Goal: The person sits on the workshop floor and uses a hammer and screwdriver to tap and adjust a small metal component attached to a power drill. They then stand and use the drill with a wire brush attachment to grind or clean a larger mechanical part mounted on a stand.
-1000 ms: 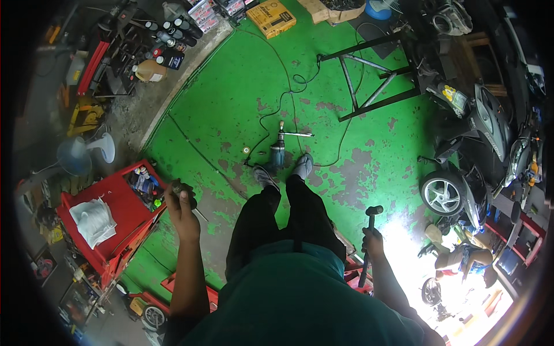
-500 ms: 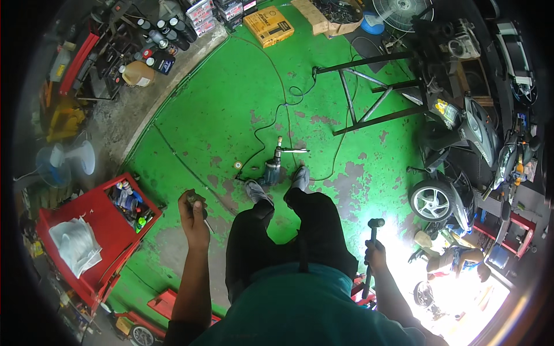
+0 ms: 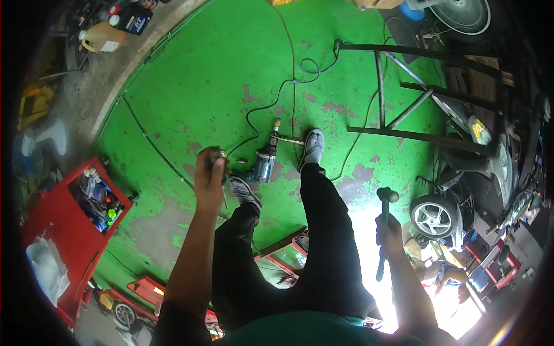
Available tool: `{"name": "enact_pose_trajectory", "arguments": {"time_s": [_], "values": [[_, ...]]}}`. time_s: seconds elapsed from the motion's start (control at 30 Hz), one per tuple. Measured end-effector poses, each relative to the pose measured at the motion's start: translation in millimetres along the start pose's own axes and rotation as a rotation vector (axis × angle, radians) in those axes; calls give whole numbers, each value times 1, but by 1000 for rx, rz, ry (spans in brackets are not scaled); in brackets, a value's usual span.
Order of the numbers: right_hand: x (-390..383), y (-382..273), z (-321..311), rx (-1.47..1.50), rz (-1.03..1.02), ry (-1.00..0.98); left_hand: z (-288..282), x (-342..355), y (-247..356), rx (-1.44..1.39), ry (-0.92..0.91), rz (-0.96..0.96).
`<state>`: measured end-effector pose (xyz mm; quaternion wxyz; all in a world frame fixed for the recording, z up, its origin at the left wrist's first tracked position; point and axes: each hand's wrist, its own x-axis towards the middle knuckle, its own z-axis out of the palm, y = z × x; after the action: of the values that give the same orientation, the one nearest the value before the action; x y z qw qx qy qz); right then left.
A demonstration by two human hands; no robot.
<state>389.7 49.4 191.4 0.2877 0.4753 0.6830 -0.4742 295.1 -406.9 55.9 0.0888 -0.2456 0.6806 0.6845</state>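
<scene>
My left hand (image 3: 210, 176) is closed on a small dark object with a thin metal rod showing below it; its exact shape is unclear. My right hand (image 3: 388, 235) grips a hammer (image 3: 388, 197) by its dark handle, head upward, at right of my legs. A teal power drill (image 3: 264, 166) lies on the green floor between my shoes, a metal side handle (image 3: 291, 140) sticking out beside my right shoe (image 3: 313, 149). A black cord (image 3: 283, 89) snakes across the floor near it.
A red tool cart (image 3: 63, 225) stands left, bottles (image 3: 104, 37) top left. A metal frame (image 3: 421, 130) and motorcycle (image 3: 435, 215) are at right, a fan (image 3: 459, 14) top right, red equipment (image 3: 277, 256) behind my legs. A person (image 3: 447, 277) crouches in glare lower right.
My right foot has stepped forward beside the drill's side handle. My left hand has risen and moved toward the drill. The hammer is higher and farther right in view.
</scene>
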Motion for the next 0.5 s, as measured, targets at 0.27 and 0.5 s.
{"name": "enact_pose_trajectory", "arguments": {"time_s": [0.27, 0.5], "values": [[151, -39, 43, -118, -61, -143, 88, 59, -142, 76, -26, -136], [274, -44, 100, -425, -316, -214, 115, 131, -176, -242, 184, -275]]}}
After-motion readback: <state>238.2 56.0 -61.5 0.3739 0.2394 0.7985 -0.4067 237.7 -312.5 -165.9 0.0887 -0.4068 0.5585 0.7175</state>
